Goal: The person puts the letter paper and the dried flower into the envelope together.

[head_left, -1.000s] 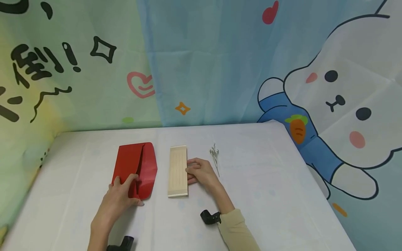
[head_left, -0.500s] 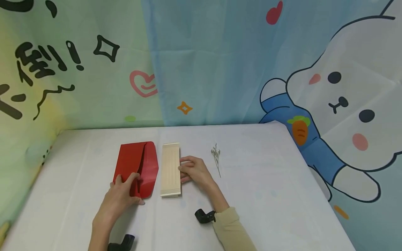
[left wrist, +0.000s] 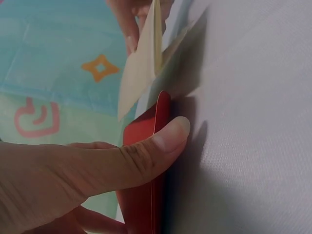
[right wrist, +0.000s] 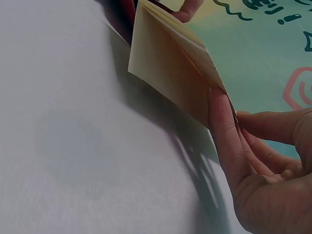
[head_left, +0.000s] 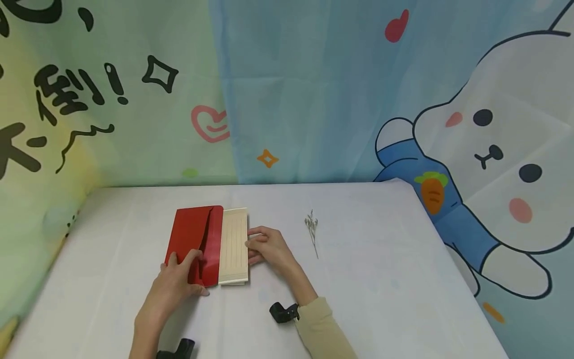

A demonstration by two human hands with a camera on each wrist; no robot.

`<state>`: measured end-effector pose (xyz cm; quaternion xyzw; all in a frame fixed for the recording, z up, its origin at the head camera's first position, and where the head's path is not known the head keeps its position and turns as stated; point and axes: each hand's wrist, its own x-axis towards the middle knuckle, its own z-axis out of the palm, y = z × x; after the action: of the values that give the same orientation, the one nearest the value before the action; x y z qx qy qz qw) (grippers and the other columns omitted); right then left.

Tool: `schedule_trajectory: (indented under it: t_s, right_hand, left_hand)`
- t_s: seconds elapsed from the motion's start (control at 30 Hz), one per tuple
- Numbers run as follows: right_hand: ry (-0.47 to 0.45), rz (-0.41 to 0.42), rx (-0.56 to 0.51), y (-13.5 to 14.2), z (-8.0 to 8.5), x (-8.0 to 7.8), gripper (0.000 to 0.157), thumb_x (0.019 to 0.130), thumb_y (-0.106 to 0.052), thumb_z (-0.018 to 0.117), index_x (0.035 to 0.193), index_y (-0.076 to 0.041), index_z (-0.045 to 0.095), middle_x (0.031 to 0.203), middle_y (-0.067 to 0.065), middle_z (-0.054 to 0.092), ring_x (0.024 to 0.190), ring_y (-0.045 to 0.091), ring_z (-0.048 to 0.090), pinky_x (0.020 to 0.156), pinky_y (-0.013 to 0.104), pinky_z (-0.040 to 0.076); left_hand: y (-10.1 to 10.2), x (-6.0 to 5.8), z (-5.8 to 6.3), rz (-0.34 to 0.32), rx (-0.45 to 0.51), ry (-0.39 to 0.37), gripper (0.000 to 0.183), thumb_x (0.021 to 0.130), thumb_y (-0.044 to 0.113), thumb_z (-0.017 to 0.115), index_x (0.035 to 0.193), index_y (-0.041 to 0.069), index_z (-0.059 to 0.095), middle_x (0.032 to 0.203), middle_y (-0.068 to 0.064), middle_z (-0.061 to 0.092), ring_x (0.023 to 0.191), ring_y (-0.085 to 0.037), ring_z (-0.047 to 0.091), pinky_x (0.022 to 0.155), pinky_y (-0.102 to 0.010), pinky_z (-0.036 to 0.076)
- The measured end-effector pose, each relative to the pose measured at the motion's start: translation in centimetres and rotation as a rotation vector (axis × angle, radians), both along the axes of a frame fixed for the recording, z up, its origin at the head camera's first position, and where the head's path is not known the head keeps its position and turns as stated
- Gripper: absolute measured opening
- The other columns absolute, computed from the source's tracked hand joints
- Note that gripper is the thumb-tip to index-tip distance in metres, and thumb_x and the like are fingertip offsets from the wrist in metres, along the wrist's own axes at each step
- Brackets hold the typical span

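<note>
A red envelope (head_left: 188,229) is on the left of the table in the head view, its flap unfolded to the right. My left hand (head_left: 172,281) grips its lower part, thumb along the near edge in the left wrist view. Between thumb and fingers, my right hand (head_left: 272,249) pinches the right edge of folded cream letter paper (head_left: 233,247) with ruled lines. The paper's left edge meets the flap's right side in the head view. From the right wrist, the folded paper (right wrist: 168,73) stands tilted above the cloth, its layers slightly parted.
A small dried flower sprig (head_left: 311,229) lies on the white tablecloth (head_left: 381,279) to the right of my right hand. Behind the table hangs a printed cloth backdrop (head_left: 305,99) with a cartoon rabbit.
My right hand has carried the folded letter paper leftward, from a gap beside the envelope up to its flap. The left hand keeps its grip on the envelope.
</note>
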<state>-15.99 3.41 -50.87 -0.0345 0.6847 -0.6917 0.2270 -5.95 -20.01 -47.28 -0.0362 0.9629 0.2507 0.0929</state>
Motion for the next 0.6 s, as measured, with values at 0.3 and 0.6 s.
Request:
schedule_trajectory:
  t_s: [0.3,0.6]
  right_hand:
    - [-0.012,0.011,-0.012,-0.9,0.0,0.1,0.034,0.096,0.001,0.064,0.129,0.007,0.059,0.098,0.019,0.075,0.068,0.015,0.072,0.068,0.041,0.064]
    - [-0.027,0.011,-0.015,-2.1,0.3,-0.4,0.033,0.095,0.002,0.065,0.127,0.007,0.060,0.098,0.020,0.075,0.067,0.015,0.071,0.067,0.040,0.064]
  left_hand:
    - [0.1,-0.3,0.2,-0.007,-0.009,-0.019,0.081,0.069,0.026,0.096,0.137,0.018,0.054,0.128,-0.037,0.049,0.111,-0.064,0.050,0.077,-0.062,0.058]
    - [0.1,-0.4,0.1,0.001,-0.014,-0.053,0.081,0.071,0.027,0.095,0.139,0.018,0.053,0.135,-0.040,0.045,0.117,-0.065,0.045,0.082,-0.063,0.058]
